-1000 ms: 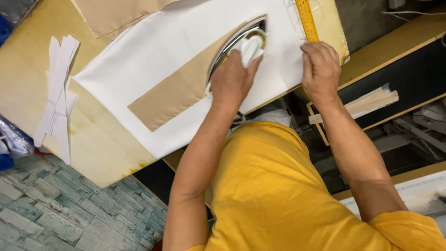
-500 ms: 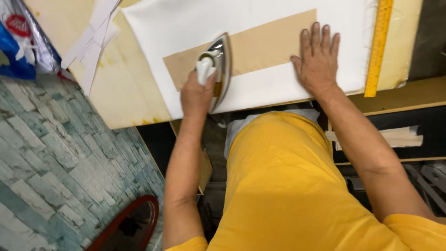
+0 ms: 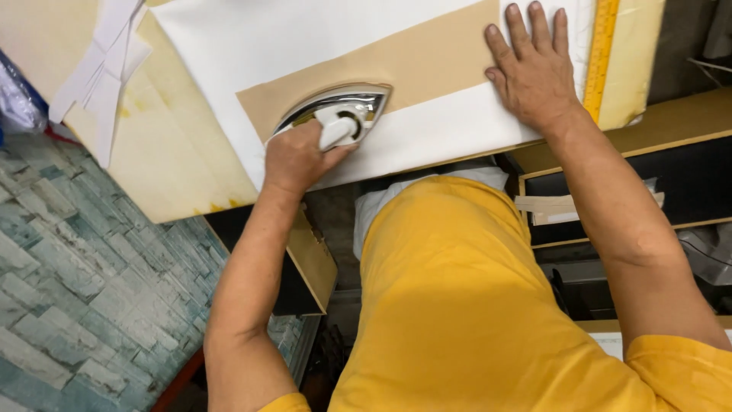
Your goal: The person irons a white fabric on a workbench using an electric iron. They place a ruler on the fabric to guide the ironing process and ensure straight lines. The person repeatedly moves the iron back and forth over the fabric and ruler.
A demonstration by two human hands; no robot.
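Iron (image 3: 335, 114) in my left hand (image 3: 293, 156), fist round handle | tan strip (image 3: 427, 65) runs rightward, far | right hand (image 3: 534, 72) spread flat on it

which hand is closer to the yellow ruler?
Right. The right hand lies flat on the tan strip just beside the yellow ruler. The left hand grips the iron, far across the white cloth.

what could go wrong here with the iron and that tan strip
The right hand lies flat on the tan strip that the iron is pressing, so it may get burned if the iron slides that way. The left hand grips the handle near the table edge; the iron might slip off.
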